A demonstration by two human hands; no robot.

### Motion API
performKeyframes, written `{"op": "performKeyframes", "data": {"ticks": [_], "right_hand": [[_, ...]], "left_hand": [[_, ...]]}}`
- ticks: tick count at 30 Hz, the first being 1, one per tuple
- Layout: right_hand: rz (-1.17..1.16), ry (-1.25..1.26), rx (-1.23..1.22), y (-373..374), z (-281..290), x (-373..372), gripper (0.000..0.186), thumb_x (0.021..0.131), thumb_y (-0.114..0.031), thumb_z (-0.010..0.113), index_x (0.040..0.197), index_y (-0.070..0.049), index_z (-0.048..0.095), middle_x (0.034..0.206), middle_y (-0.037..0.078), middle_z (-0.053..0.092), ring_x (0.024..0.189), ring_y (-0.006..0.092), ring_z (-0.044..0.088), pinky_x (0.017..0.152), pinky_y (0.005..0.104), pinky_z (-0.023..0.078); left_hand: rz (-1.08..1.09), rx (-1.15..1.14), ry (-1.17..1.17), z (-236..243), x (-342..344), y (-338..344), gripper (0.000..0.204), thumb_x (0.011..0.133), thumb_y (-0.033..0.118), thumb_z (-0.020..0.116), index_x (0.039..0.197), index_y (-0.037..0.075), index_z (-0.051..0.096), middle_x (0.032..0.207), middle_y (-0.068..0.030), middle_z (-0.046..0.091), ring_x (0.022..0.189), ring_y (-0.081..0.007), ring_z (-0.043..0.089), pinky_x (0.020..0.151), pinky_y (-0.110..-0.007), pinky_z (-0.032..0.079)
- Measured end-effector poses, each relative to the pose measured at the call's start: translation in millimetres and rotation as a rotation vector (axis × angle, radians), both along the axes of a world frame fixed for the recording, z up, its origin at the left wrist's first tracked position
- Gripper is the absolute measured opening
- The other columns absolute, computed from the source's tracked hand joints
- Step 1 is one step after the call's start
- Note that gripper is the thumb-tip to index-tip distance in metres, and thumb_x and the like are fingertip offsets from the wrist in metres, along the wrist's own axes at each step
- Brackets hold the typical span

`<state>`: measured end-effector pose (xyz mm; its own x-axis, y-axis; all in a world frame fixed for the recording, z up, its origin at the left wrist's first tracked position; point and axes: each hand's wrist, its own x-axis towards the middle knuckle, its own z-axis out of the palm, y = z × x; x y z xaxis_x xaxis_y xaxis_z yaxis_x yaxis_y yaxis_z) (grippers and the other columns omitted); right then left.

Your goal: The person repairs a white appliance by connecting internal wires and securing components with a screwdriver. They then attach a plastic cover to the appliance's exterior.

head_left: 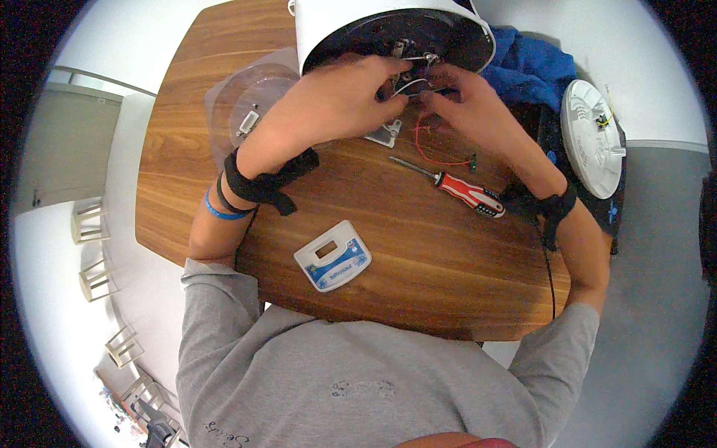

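Observation:
My left hand (343, 101) is curled into the open underside of a white rounded appliance (317, 19), fingers closed among wires and small metal parts. My right hand (467, 101) reaches into the same opening from the right, fingers bent at the wires; what either holds is too small to make out. A red wire (441, 160) with a small green piece (473, 163) trails onto the table below. A small metal plate (382, 137) lies under my left fingers. A red, white and black screwdriver (470, 196) and a white-and-blue panel with a cutout (340, 269) lie nearer me.
The wooden table (175, 172) carries a translucent plastic piece (224, 112) at left, a blue cloth (526, 63) behind my right hand, and a white round cover (579, 138) on a dark mat at right. Chairs (93, 276) stand along the left wall.

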<state>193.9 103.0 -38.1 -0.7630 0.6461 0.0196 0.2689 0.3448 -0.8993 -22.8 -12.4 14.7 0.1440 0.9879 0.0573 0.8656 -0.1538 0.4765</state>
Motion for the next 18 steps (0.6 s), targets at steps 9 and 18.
{"op": "performKeyframes", "data": {"ticks": [9, 18], "right_hand": [[-0.049, -0.068, 0.056, 12, -9, -19, 0.026, 0.102, -0.02, 0.068, 0.111, 0.003, 0.077, 0.093, 0.014, 0.08, 0.078, 0.0208, 0.078, 0.07, 0.036, 0.064], [-0.032, 0.021, 0.031, 8, -12, -14, 0.022, 0.105, -0.019, 0.067, 0.11, 0.001, 0.074, 0.094, 0.013, 0.079, 0.082, 0.0205, 0.078, 0.071, 0.0362, 0.062]], "left_hand": [[0.037, 0.112, 0.03, -5, 7, -7, 0.049, 0.1, 0.042, 0.07, 0.141, 0.015, 0.066, 0.112, -0.0206, 0.076, 0.107, -0.0399, 0.073, 0.094, -0.049, 0.059], [0.098, 0.277, 0.072, -15, 2, -8, 0.041, 0.097, 0.043, 0.073, 0.129, 0.017, 0.073, 0.1, -0.0171, 0.077, 0.095, -0.0397, 0.074, 0.088, -0.05, 0.061]]}}
